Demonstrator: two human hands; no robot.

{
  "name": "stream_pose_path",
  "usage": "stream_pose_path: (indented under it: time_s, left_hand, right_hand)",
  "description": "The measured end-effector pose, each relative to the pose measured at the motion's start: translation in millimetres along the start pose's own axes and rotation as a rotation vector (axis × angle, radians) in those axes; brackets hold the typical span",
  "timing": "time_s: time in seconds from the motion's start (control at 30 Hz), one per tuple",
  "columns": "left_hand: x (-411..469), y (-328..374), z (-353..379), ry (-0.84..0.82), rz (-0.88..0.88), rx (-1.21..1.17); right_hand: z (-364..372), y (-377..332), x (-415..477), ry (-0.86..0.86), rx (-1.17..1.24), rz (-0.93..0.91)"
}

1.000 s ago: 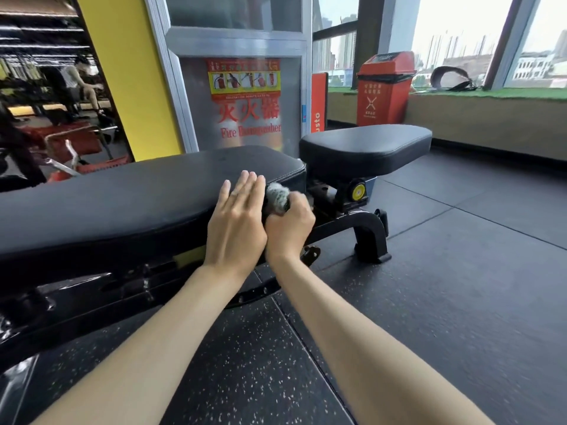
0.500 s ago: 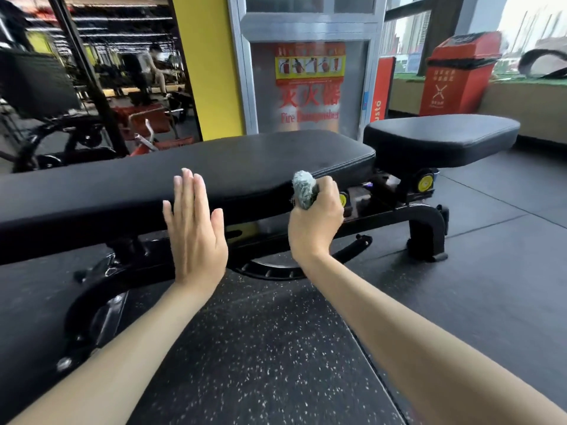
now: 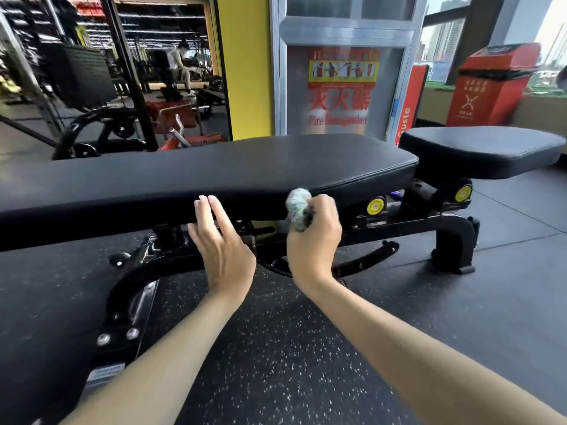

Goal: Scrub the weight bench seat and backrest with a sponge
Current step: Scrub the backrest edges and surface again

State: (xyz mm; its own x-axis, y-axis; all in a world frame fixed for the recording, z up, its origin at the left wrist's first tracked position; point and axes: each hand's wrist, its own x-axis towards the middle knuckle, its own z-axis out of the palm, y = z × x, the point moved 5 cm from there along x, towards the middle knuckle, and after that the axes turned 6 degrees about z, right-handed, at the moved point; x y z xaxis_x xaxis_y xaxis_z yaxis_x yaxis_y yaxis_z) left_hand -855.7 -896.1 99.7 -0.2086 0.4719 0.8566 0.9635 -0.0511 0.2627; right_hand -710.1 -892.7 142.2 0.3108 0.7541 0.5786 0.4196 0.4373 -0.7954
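Observation:
A black padded backrest [image 3: 214, 176] runs flat across the middle of the view, and the shorter black seat pad [image 3: 478, 151] follows it at the right. My right hand [image 3: 314, 240] grips a grey-green sponge [image 3: 299, 207] and holds it against the backrest's near side edge. My left hand [image 3: 222, 240] has straight fingers that lie against the same edge, a little to the left of the sponge. Below the pads is the bench's black steel frame [image 3: 399, 228] with yellow knobs.
Dark speckled rubber flooring [image 3: 276, 363] lies around the bench. Behind it stand a yellow pillar [image 3: 245, 65], a fire extinguisher cabinet [image 3: 340, 87] and a red bin [image 3: 491, 84]. At the far left is gym equipment, where a person [image 3: 178, 69] sits.
My view has shifted left along the bench. My right hand has carried the sponge left along the backrest's side edge; my left hand left the pad, then came back to the edge near the sponge.

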Motion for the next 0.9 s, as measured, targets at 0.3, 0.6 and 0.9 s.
stream_pose_path:
  time_s: [0.3,0.6,0.9]
  left_hand:
    - [0,-39,-17,-0.052,0.009,0.085]
    - [22,-26,-31,-0.030,0.048,0.048]
    - [21,-52,-43,-0.118,-0.049,0.188]
  right_hand:
    - [16,-30,8,0.134,-0.104,-0.154]
    - [34,-68,47,-0.245,-0.599,-0.158]
    - [74,-95,15,-0.482,-0.523,-0.193]
